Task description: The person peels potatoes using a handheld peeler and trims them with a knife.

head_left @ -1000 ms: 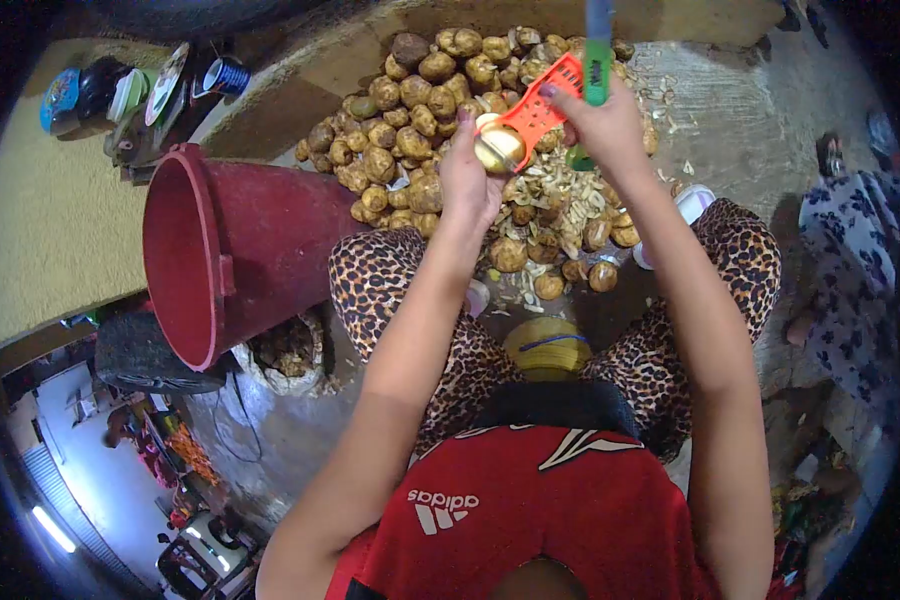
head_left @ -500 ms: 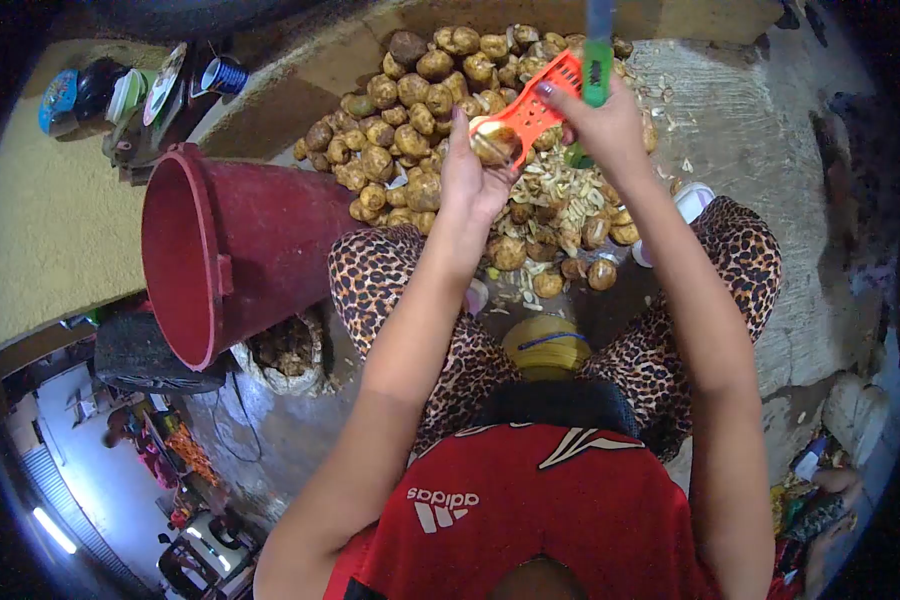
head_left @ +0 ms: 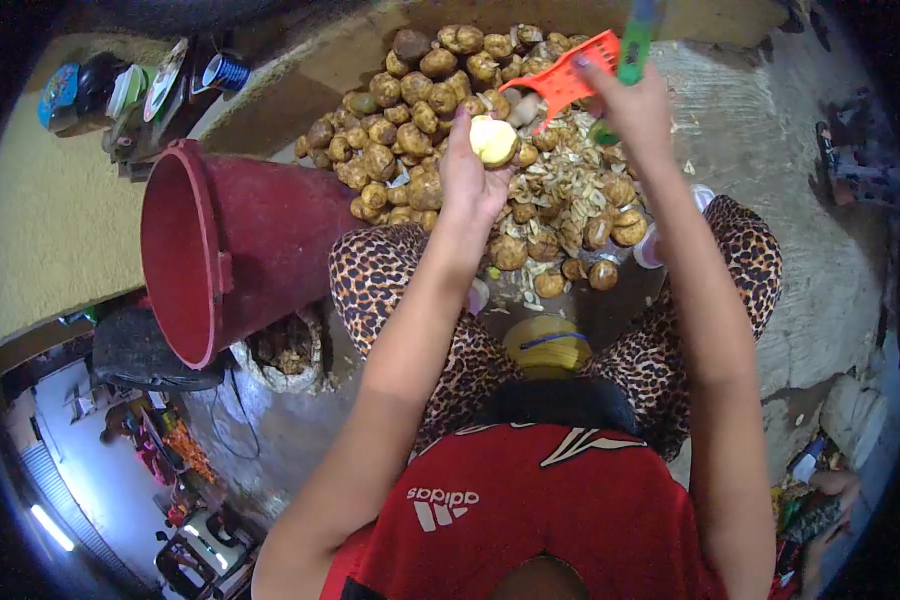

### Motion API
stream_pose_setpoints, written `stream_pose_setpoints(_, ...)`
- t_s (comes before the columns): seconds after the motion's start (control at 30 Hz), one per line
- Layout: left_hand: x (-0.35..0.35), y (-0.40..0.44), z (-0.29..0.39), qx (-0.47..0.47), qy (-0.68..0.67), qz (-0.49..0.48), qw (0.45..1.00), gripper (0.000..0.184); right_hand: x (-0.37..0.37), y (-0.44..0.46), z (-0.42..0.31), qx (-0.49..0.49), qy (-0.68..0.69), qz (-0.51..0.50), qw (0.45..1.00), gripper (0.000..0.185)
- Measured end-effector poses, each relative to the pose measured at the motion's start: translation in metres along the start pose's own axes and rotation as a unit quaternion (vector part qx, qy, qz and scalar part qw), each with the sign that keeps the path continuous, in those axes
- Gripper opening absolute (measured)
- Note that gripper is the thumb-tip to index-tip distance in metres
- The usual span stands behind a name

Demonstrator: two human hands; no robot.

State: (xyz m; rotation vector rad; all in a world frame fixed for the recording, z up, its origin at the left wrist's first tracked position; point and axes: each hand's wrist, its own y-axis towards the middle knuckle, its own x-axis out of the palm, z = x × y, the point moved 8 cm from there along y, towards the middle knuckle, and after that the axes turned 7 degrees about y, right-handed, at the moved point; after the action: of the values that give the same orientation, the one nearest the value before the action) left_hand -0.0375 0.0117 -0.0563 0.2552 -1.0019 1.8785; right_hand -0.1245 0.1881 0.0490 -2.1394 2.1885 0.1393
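Observation:
My left hand (head_left: 470, 180) is wrapped round a partly peeled potato (head_left: 493, 141), its pale yellow flesh facing up. Just right of it, my right hand (head_left: 632, 115) grips an orange plastic peeler (head_left: 582, 76) whose forked head points toward the potato, a small gap apart. A green-handled knife (head_left: 634, 50) also sits in that hand, its blade blurred and pointing away from me. Beneath both hands lies a heap of brown unpeeled potatoes (head_left: 415, 95). Pale thin peelings (head_left: 580, 190) are scattered over its right side.
A large red bucket (head_left: 280, 255) lies tipped on its side at left, beside an open sack (head_left: 288, 362). Between my knees stands a yellow container (head_left: 546, 346). A wall (head_left: 310, 60) runs behind the heap. Other people are partly visible at the lower edges.
The orange peeler has moved off the potato, up and to the right, with the knife. The potato's peeled face now shows. My left hand has stayed nearly in place.

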Motion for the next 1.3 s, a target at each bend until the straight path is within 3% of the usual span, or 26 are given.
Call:
stream_pose_setpoints(0.03,0.003,0.000,0.001,0.013,-0.007,0.001,1.000,0.038,0.014,-0.004,0.009,-0.019,0.034,-0.034,0.999,0.028)
stream_pose_setpoints(0.17,0.003,0.000,0.003,0.037,-0.011,0.002,0.999,0.040,0.028,-0.014,0.012,-0.124,-0.045,-0.034,0.991,0.026)
stream_pose_setpoints(0.27,-0.005,-0.001,0.006,0.051,0.043,0.022,0.998,0.039,-0.016,0.014,0.004,-0.108,-0.065,0.053,0.991,0.033)
stream_pose_setpoints(0.3,-0.002,-0.005,0.010,0.062,0.051,0.024,0.996,0.039,-0.018,0.022,0.015,-0.044,0.025,0.040,0.998,0.033)
stream_pose_setpoints(0.4,0.004,0.000,0.010,0.084,0.007,-0.008,0.996,0.038,-0.001,0.004,0.011,-0.100,-0.069,0.027,0.992,0.031)
stream_pose_setpoints(0.43,0.007,0.001,0.010,0.090,-0.018,-0.025,0.995,0.038,0.016,-0.011,0.005,-0.035,-0.018,-0.036,0.999,0.027)
stream_pose_setpoints(0.53,0.008,0.001,0.007,0.062,-0.040,-0.020,0.997,0.036,0.035,-0.020,0.015,-0.066,0.032,-0.091,0.993,0.027)
stream_pose_setpoints(0.67,0.007,0.000,0.007,0.071,-0.026,-0.009,0.997,0.033,0.009,-0.009,-0.009,-0.215,-0.104,0.041,0.970,0.025)
stream_pose_setpoints(0.7,0.005,-0.004,0.010,0.083,-0.012,0.007,0.996,0.033,-0.019,0.014,-0.002,-0.169,-0.036,0.066,0.983,0.024)
stream_pose_setpoints(0.8,0.005,-0.007,0.015,0.080,-0.011,0.005,0.997,0.035,-0.018,0.014,-0.005,-0.128,-0.017,0.042,0.991,0.026)
stream_pose_setpoints(0.83,0.002,-0.003,0.012,0.069,-0.015,-0.012,0.997,0.036,-0.010,0.005,-0.005,-0.051,0.008,0.020,0.998,0.023)
stream_pose_setpoints(0.97,-0.004,0.008,0.001,-0.008,-0.050,-0.064,0.997,0.035,-0.002,0.010,0.017,-0.031,0.148,-0.016,0.988,0.023)
stream_pose_setpoints(1.07,0.000,-0.001,-0.003,-0.056,-0.163,-0.035,0.984,0.032,0.012,0.005,0.027,0.018,0.126,-0.061,0.990,0.023)
stream_pose_setpoints(1.1,0.003,-0.002,-0.004,-0.066,-0.145,-0.020,0.987,0.033,0.021,-0.006,0.023,0.027,0.103,-0.085,0.991,0.027)
stream_pose_setpoints(1.2,0.004,0.002,-0.009,-0.089,-0.097,-0.006,0.991,0.034,0.042,-0.022,0.016,-0.105,0.019,-0.115,0.988,0.034)
stream_pose_setpoints(1.3,0.003,0.005,-0.013,-0.093,-0.065,-0.050,0.992,0.029,0.039,-0.022,0.006,-0.102,0.027,-0.123,0.987,0.029)
